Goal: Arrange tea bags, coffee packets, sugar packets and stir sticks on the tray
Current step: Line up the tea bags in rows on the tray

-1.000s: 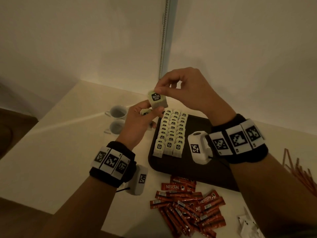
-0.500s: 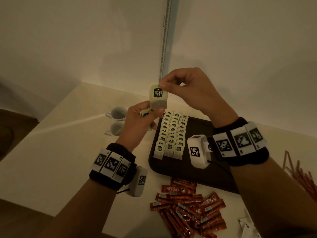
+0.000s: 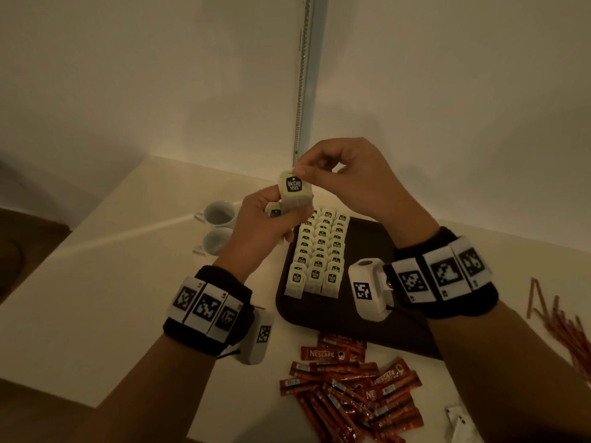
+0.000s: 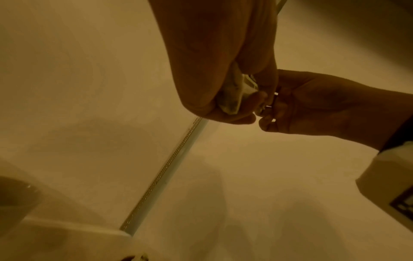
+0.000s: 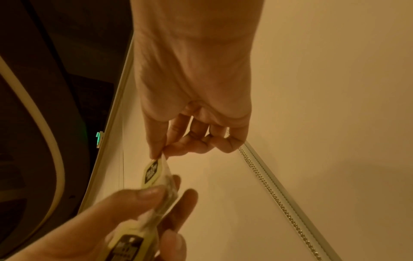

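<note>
Both hands are raised above the dark tray [image 3: 361, 327]. My right hand [image 3: 348, 180] pinches the top edge of a pale green tea bag [image 3: 294, 191] labelled McCoy teas. My left hand [image 3: 265, 225] grips that tea bag's lower part and holds a second tea bag [image 3: 274, 211] beneath it. In the right wrist view the right thumb and forefinger pinch the tea bag [image 5: 154, 174] by its top, and the left fingers [image 5: 143, 196] clamp it lower down. Rows of tea bags [image 3: 319, 254] stand on the tray's left side. Red Nescafe coffee packets [image 3: 351, 385] lie heaped in front of the tray.
Two white cups [image 3: 219, 227] stand left of the tray. Red stir sticks [image 3: 566, 330] lie scattered at the table's right edge. White sugar packets [image 3: 460, 423] show at the bottom right. A wall corner with a bead chain [image 3: 302, 75] rises behind the table.
The tea bag has been lifted a little and turned upright between the two hands. The right hand's pinch shifted to its top edge. Both hands stayed above the tray.
</note>
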A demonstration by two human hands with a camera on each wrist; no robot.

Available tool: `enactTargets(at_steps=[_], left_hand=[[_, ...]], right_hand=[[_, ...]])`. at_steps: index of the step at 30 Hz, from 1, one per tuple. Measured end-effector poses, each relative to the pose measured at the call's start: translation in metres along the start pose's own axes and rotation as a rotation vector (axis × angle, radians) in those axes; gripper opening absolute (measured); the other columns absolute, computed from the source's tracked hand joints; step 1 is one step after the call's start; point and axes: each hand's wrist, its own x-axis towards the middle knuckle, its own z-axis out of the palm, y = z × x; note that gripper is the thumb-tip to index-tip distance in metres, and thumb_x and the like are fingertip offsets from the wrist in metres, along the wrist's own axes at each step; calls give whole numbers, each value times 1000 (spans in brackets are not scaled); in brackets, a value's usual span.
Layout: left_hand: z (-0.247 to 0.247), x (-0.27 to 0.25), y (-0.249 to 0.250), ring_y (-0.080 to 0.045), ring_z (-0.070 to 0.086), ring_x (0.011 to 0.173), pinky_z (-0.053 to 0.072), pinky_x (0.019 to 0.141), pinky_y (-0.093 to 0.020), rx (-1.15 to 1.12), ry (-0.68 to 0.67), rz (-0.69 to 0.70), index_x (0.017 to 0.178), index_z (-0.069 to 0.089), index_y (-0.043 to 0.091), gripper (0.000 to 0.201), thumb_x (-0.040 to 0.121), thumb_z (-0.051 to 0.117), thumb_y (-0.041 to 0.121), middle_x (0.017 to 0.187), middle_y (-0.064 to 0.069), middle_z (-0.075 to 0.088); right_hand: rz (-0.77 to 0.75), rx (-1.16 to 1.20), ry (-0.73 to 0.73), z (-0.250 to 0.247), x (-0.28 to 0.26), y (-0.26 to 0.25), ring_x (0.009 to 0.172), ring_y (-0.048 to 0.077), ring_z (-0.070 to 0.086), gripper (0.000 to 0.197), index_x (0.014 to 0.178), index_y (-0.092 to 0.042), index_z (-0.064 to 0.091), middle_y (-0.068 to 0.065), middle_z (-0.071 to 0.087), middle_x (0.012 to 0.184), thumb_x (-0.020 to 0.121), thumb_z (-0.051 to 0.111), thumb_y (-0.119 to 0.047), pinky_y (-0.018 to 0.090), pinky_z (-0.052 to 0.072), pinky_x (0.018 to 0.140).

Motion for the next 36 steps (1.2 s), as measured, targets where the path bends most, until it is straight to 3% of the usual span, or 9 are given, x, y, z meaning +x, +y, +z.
enactTargets(at_steps=[3,7,10,17,21,23,26,30,36], left_hand=[[5,-2,-10,-15,59,63,44,49,-19,-126,21,-84,85,65,14,12,83,66,3,73,0,68],[-3,-10,-35,-20,63,58,50,51,-21,-494,280,-390,81,56,11,18,96,52,21,55,-1,56],[-16,-16,-55,-22,66,58,53,54,-26,-420,346,-482,87,55,14,33,99,41,42,58,0,58],[-32,-14,-57,-23,64,54,49,48,-24,-380,278,-490,98,57,16,50,97,28,57,69,-3,66],[-37,-14,-57,-25,63,55,50,49,-24,-396,253,-489,99,57,14,58,96,23,61,70,-6,66],[-39,-14,-57,-25,63,54,49,49,-23,-394,263,-480,98,57,14,57,97,22,60,69,-6,66],[-42,-13,-57,-24,62,53,49,49,-22,-371,276,-477,97,57,13,57,97,23,58,69,-6,65],[-44,-12,-60,-24,62,53,49,49,-23,-350,268,-468,98,57,12,59,96,22,59,69,-6,65],[-43,-11,-59,-26,63,51,48,47,-22,-376,164,-462,107,57,10,74,92,10,66,75,-13,70]], right_hand=[[30,10,3,-1,-3,6,64,-4,53,2,83,-20,71,-14,64,71,84,69,-20,9,41,65],[138,32,16,0,-18,27,66,-2,55,4,85,-19,71,-5,69,79,85,68,-21,7,43,69],[324,-44,-85,12,-41,59,71,-6,58,6,90,-18,69,-12,66,83,86,66,-21,2,43,68],[680,-143,-394,69,-100,147,78,4,56,17,106,-9,63,-2,61,97,91,58,-16,10,44,62],[831,-125,-268,89,-112,177,76,11,59,9,98,-10,62,8,64,98,89,62,-11,15,47,63],[824,-148,-182,92,-113,184,84,12,57,5,93,-10,63,3,61,93,88,63,-9,11,43,65],[804,-202,-144,95,-112,187,84,8,51,11,96,-4,65,-1,57,90,88,63,-11,4,36,57],[785,-217,-117,99,-109,191,86,10,53,12,96,-2,65,8,64,98,87,63,-10,16,40,74],[796,-226,-114,100,-104,194,98,21,60,13,97,-2,65,11,65,102,87,63,-10,23,46,80]])
